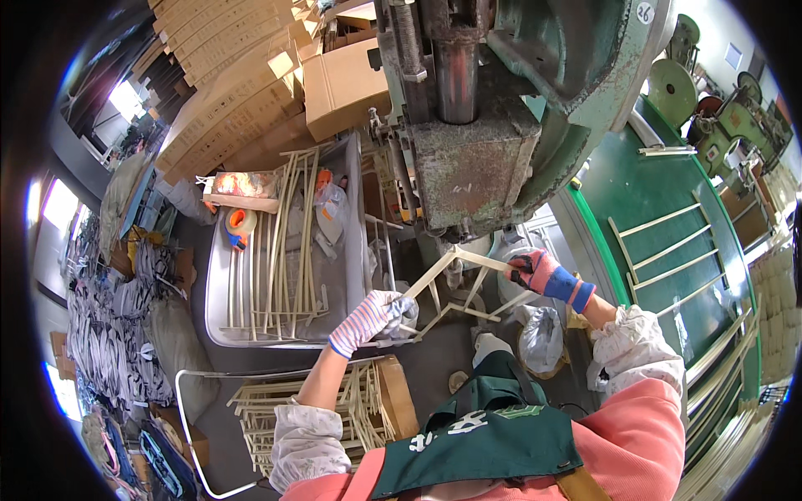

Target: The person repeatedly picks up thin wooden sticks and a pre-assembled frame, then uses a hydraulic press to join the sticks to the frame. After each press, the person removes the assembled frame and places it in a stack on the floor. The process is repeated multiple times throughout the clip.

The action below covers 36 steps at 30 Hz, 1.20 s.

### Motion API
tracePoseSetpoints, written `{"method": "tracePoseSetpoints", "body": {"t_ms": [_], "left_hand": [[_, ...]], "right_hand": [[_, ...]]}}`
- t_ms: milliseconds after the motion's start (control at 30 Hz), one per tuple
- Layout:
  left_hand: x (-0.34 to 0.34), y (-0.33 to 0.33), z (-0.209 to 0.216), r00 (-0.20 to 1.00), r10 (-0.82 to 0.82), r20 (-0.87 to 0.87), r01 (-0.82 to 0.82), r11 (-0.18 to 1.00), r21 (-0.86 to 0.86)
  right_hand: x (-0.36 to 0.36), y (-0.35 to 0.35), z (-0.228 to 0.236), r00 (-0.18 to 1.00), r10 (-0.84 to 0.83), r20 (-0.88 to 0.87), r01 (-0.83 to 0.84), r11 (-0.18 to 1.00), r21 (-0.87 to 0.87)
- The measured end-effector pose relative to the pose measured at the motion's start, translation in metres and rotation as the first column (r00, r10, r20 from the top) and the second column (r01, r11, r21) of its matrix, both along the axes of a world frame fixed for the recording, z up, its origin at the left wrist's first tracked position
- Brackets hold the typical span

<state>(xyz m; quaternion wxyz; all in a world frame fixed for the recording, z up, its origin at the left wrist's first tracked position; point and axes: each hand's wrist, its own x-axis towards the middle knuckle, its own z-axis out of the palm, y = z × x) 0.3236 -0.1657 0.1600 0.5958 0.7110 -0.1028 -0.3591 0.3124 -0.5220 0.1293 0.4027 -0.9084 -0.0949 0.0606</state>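
Observation:
Both my hands hold a cream-coloured tube frame [433, 274] with angled legs, its bent peak just under the head of a green press [472, 171]. My left hand [369, 321], in a striped glove, is closed around the frame's left end. At the other end, my right hand [541, 274], in a red and blue glove with dark fingertips, grips the bar between thumb and fingers. The frame's lower bars reach down toward my body. Whether the peak touches the press tooling I cannot tell.
Left of the press stands a grey bin [219, 309] with cream tubes, a tape roll [241, 221] and a small box [242, 188]. Stacked frames [317, 409] lie below it. A green conveyor [668, 209] carries a ladder-like frame at right. A bag-lined bucket [541, 338] stands near my legs.

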Motion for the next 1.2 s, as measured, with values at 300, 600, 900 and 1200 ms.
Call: {"method": "tracePoseSetpoints", "body": {"t_ms": [300,600,900,1200], "left_hand": [[0.003,0.003,0.005,0.993,-0.054,-0.108,0.04,0.992,-0.122],[0.004,0.002,0.022,0.977,-0.147,-0.153,0.117,0.975,-0.187],[-0.052,-0.011,0.038,0.74,-0.205,0.64,-0.277,0.775,0.568],[-0.088,0.043,0.068,0.244,-0.485,0.84,-0.071,0.855,0.514]], "right_hand": [[0.001,-0.002,0.003,1.0,0.026,0.003,-0.026,0.998,0.054],[0.007,-0.006,0.022,0.966,0.023,-0.257,0.001,0.996,0.09],[-0.06,0.023,0.051,0.976,-0.036,0.214,0.065,0.99,-0.128],[-0.113,-0.004,0.104,0.866,0.408,0.29,-0.32,0.897,-0.306]]}}
